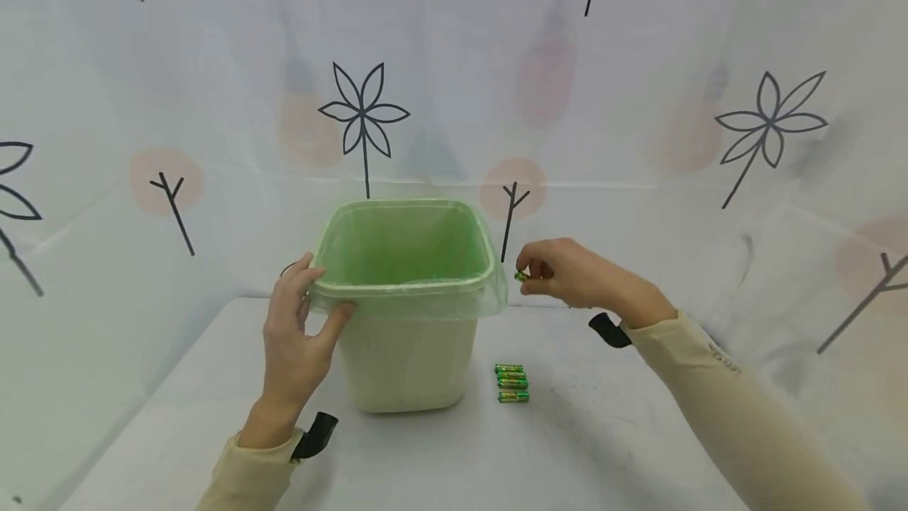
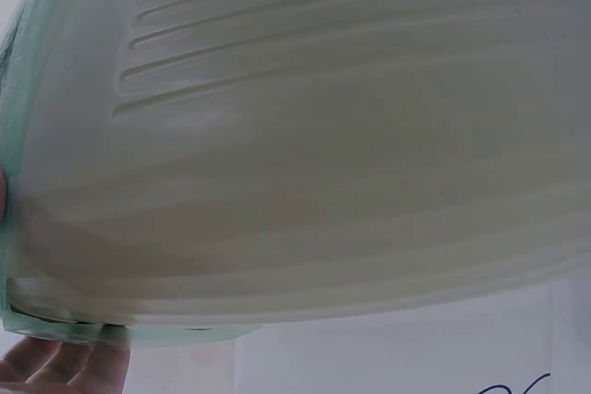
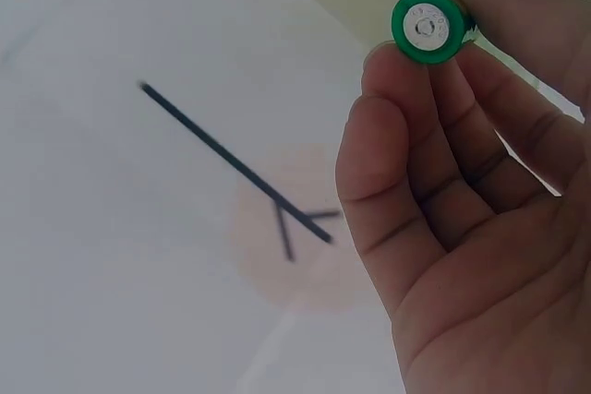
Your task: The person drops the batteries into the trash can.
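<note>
Pinching a battery (image 3: pixel 428 27) beside the bin (image 1: pixel 411 361), your right hand (image 1: pixel 567 274) partly hides it; your left hand (image 1: pixel 294 349) grips the rim (image 1: pixel 407 289), the bin's bottom out of sight inside. Four batteries (image 1: pixel 512 384) lie on the white table (image 1: pixel 582 440) before a flower-patterned sheet (image 1: pixel 454 22).

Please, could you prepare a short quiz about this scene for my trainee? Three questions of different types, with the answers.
1. Fill the gap: The left grip holds the bin at its ____.
2. Choose one: What does the right grip hold?
a) a spoon
b) a battery
c) a cup
3. True or false: The bin is tipped on its side.

Key:
1. rim, where the bag is folded over
2. b
3. False; it stands upright on the table, beside more batteries.
</note>
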A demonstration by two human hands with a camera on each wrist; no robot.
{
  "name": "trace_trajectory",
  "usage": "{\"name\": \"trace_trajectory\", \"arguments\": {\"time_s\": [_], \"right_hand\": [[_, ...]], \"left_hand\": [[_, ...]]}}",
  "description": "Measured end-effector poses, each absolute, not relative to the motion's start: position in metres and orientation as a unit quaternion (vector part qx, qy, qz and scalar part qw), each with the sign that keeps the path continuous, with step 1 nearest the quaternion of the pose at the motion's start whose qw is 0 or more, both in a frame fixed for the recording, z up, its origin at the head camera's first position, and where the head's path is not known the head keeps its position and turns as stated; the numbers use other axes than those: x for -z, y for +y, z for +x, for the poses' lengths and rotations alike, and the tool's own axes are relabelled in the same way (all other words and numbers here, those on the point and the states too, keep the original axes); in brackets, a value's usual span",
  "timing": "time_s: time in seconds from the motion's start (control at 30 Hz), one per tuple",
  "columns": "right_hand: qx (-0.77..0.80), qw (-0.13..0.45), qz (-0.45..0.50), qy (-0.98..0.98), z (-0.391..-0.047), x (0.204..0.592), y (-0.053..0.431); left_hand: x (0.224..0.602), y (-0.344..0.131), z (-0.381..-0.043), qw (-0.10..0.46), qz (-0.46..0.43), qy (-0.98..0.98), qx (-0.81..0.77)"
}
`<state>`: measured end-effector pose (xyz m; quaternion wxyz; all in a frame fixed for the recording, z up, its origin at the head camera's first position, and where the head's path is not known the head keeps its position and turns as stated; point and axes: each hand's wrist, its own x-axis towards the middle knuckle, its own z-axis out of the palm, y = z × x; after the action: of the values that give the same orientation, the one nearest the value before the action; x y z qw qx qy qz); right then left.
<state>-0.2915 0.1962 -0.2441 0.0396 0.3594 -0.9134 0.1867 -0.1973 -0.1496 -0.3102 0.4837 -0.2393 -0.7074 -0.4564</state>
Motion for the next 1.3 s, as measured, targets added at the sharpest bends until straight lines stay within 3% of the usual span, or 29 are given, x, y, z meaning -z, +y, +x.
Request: {"name": "trace_trajectory", "arguments": {"time_s": [0.2,0.4,0.73,1.3], "right_hand": [[-0.171,0.092,0.378,-0.905,-0.298,0.199,0.187],[-0.179,0.092,0.404,-0.892,-0.299,0.178,0.158],[-0.186,0.058,0.444,-0.874,-0.305,0.182,0.112],[-0.189,0.009,0.424,-0.886,-0.327,0.204,0.075]], "left_hand": [[0.31,-0.149,-0.197,0.485,-0.237,-0.71,0.452],[0.31,-0.149,-0.196,0.484,-0.234,-0.714,0.449],[0.311,-0.149,-0.197,0.488,-0.234,-0.712,0.448],[0.318,-0.154,-0.204,0.483,-0.233,-0.709,0.457]]}}
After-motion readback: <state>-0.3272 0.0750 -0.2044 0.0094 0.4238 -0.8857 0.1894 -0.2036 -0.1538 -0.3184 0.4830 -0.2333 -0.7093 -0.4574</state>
